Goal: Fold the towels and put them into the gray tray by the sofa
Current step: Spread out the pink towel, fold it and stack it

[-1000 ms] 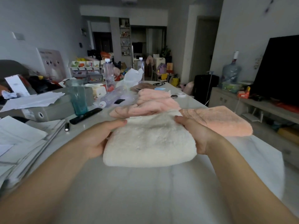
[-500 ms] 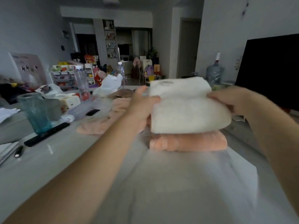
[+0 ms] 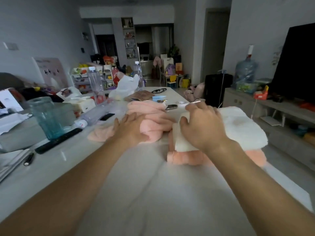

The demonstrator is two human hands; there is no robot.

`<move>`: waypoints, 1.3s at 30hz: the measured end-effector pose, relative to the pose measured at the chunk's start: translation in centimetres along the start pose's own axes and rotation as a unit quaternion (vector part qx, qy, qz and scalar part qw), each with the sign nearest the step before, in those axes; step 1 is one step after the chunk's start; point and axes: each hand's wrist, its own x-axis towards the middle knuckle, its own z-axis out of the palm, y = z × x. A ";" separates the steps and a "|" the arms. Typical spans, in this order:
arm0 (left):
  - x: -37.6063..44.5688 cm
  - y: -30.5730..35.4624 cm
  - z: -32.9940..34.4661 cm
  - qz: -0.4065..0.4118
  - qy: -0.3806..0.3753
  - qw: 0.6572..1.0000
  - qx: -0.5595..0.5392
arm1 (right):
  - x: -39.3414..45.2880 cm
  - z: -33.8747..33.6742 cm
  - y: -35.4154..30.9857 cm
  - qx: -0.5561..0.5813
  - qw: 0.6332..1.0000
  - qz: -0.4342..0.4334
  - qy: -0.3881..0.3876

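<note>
A folded white towel lies on top of a folded pink towel near the table's right edge. My right hand rests on the white towel's left end, fingers curled over its edge. My left hand lies flat with straight fingers on a crumpled, unfolded pink towel in the middle of the table. No gray tray is in view.
The white table holds a teal glass, a black remote, a lying plastic bottle, papers and a tissue box at left. A TV stand and water jug stand to the right.
The white towel went from held up in both hands to lying on the folded pink towel. My left hand let go and moved left onto the crumpled pink towel.
</note>
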 end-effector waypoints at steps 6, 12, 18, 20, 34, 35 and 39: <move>0.0 -2.6 -1.6 0.021 0.102 0.994 -0.035 | -2.0 4.5 -7.6 0.303 0.947 -0.087 -0.062; -8.9 -5.6 -8.2 0.046 0.181 0.963 -0.194 | -1.5 3.4 -9.6 0.634 0.689 0.213 -0.279; -20.1 -7.6 -5.6 0.139 -0.017 0.959 -0.248 | -3.6 2.4 -9.7 0.670 0.634 0.207 -0.327; -19.7 -9.6 -5.1 0.062 0.052 0.972 -0.219 | -4.4 2.2 -8.7 0.640 0.667 0.214 -0.316; -19.3 -15.8 -5.6 -0.140 -0.053 0.976 -0.158 | -5.5 2.5 -6.5 0.532 0.770 0.145 -0.320; -19.6 -16.6 -6.7 -0.182 -0.031 0.966 -0.178 | -5.3 2.5 -6.5 0.543 0.785 0.161 -0.251; -22.9 -18.9 -9.3 -0.195 -0.099 0.889 -0.402 | -4.6 2.3 -6.5 0.582 0.782 0.200 -0.098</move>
